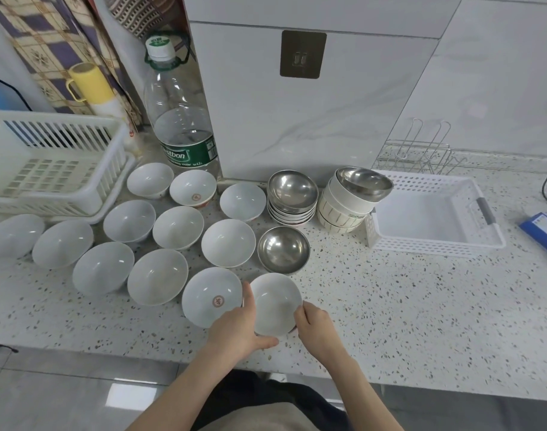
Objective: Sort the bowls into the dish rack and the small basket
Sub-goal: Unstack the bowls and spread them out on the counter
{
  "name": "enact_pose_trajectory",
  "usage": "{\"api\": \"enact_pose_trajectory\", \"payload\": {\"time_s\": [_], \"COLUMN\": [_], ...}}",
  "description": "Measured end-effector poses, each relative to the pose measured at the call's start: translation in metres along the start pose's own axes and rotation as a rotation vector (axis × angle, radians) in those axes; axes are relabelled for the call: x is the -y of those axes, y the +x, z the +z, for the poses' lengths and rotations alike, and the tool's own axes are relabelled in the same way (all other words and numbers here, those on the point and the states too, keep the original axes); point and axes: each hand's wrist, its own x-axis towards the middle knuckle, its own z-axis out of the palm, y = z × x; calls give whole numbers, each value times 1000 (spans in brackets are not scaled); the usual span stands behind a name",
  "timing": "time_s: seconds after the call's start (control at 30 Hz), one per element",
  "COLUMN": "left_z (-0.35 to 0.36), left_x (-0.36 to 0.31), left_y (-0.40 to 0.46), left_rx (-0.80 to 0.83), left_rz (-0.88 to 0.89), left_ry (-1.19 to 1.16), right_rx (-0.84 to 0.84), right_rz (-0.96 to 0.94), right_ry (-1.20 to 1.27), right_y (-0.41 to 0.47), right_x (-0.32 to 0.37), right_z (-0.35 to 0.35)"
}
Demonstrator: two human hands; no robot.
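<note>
in the head view the sorting looks barely begun. the dish rack (48, 169) at the far left of the counter (421, 306) shows no bowls inside, and the small basket (434, 213) at the right also looks bare, though its near wall hides a little of the floor.

the person holds one white bowl (275, 303) near the front edge of the counter, just beside another white bowl with a red mark (211, 297). the left hand (234, 331) wraps the bowl's left and near side, thumb under the rim; the right hand (315, 328) pinches the right rim with curled fingers. whether the bowl rests on the counter or is just lifted cannot be told.

everything else waits: about a dozen white bowls spread in loose rows between the rack and the middle, a lone steel bowl (284, 248) behind the held one, a stack of dishes topped by a steel bowl (292, 194), and a taller stack of striped bowls (346, 203) with a tilted steel bowl on top, touching the basket's corner.

a big water bottle (182, 119) stands behind the bowls.
</note>
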Motion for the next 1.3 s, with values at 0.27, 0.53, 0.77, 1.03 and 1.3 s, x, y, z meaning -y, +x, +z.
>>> {"api": "enact_pose_trajectory", "payload": {"time_s": [0.27,0.53,0.77,1.03,1.3], "left_z": [2,-7,-27,-97,-165], "left_x": [-8,-14,-5,-6,-41], "left_y": [-2,-2,3,60,123], "left_rx": [6,46,69,-126,-169], "left_rz": [-63,-84,-30,11,26], "left_ry": [9,90,19,-563,-700], "right_rx": [81,106,47,-187,-263], "right_rz": [54,105,161,134,140], "right_ry": [-2,-32,-33,-49,-20], "right_y": [0,-4,0,39,70], "right_x": [3,7,15,48,80], "right_z": [-9,-10,-18,-60,-85]}}
